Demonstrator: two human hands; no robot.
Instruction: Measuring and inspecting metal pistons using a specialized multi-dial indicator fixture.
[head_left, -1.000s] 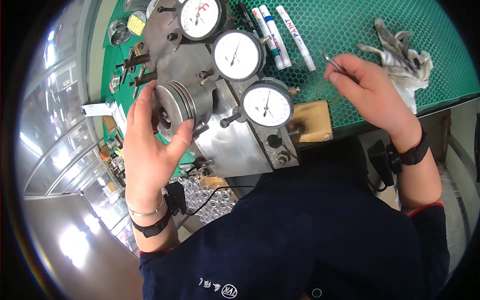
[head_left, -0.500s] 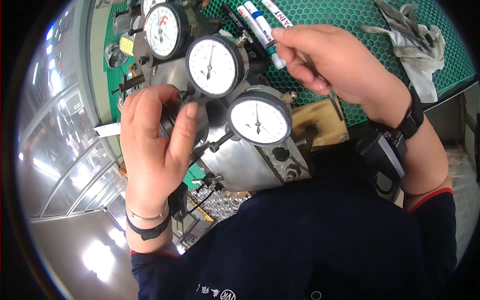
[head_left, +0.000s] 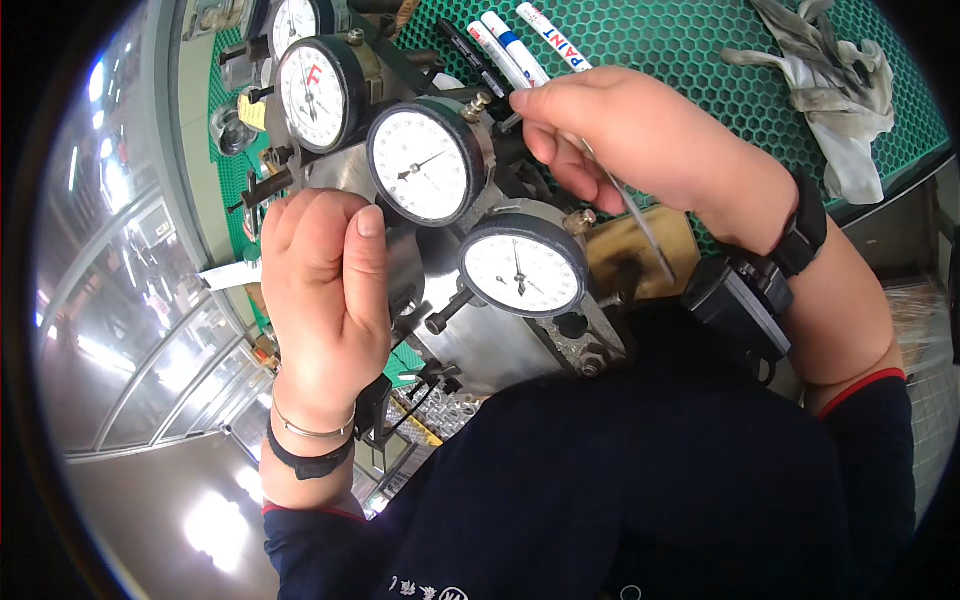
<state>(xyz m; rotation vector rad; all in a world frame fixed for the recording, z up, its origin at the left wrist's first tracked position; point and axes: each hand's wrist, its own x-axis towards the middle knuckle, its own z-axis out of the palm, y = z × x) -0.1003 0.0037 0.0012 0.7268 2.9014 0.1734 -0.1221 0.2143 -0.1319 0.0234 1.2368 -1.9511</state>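
Note:
My left hand [head_left: 325, 280] is curled at the left side of a metal gauge fixture [head_left: 480, 345], its thumb pressed beside the bent fingers; what they grip is hidden. Several round dial gauges are mounted on this fixture. The middle dial gauge [head_left: 418, 165] is between my two hands, and a lower dial gauge [head_left: 523, 262] sits nearer to me. My right hand [head_left: 610, 130] is closed round a thin metal rod [head_left: 645, 230], which slants out below the palm toward me. Its thumb and forefinger tips are close to the brass-coloured screw [head_left: 476, 107] on the middle gauge.
Several paint markers [head_left: 510, 50] and a black pen [head_left: 470, 55] lie on a green honeycomb mat [head_left: 660, 30]. Soiled white gloves [head_left: 835, 100] rest at the far right. A stained tan block [head_left: 640, 245] is right of the fixture. Further dial gauges [head_left: 318, 95] stand at the far left.
The middle gauge's needle has swung from pointing up to pointing up and right. My left fingers have curled in tighter. My right hand has shifted left, and the rod now shows below it.

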